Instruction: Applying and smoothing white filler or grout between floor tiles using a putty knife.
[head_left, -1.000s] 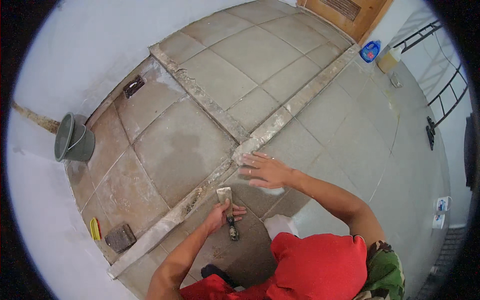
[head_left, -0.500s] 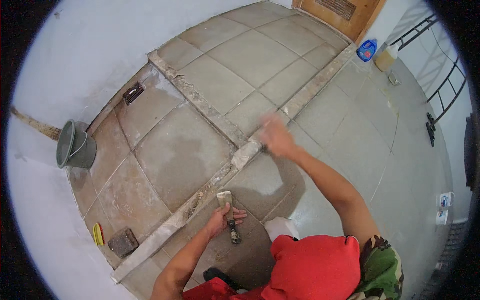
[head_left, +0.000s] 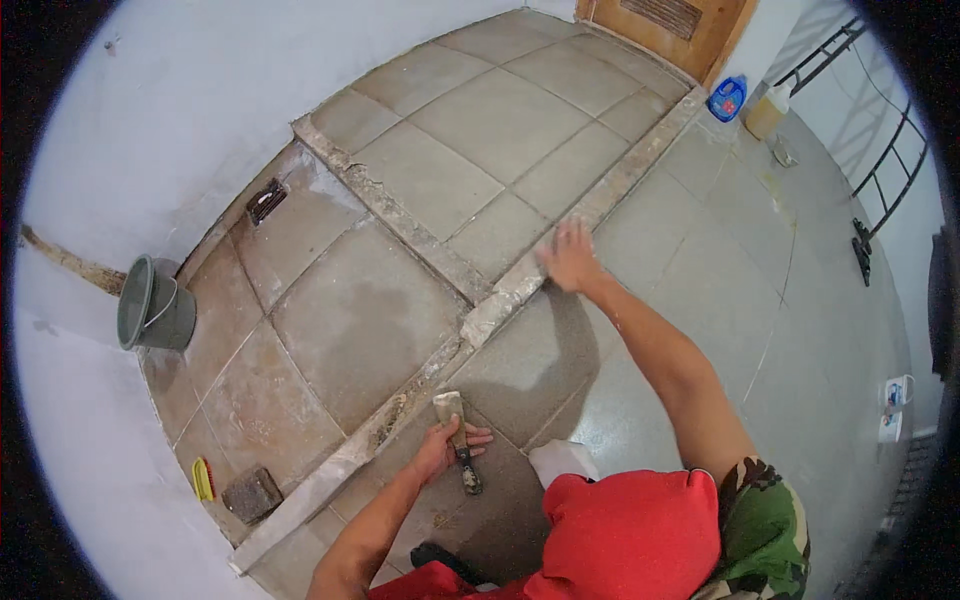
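My left hand [head_left: 440, 450] is closed around a putty knife [head_left: 450, 408], low over the tiles by my knee. Its pale, wide blade points away from me and its dark, smeared handle toward me; the hand's outer fingers stretch past it. Farther out, my right hand [head_left: 572, 258] rests on or just over the narrow raised curb [head_left: 610, 190], fingers apart and nothing seen in them. Between the hands, whitish material [head_left: 488, 316] coats a section of the curb where a second curb [head_left: 400, 228] joins it.
At left stand a grey bucket [head_left: 170, 318], a yellow brush [head_left: 203, 480] and a dark block [head_left: 252, 494]. A floor drain [head_left: 267, 202] lies near the wall. Far right are a blue jug [head_left: 727, 99], a yellowish jerrycan [head_left: 767, 113] and a black ladder [head_left: 890, 188].
My right hand has shifted slightly to the right along the curb, and its fingers now show spread instead of blurred. My left hand keeps the putty knife in nearly the same place.
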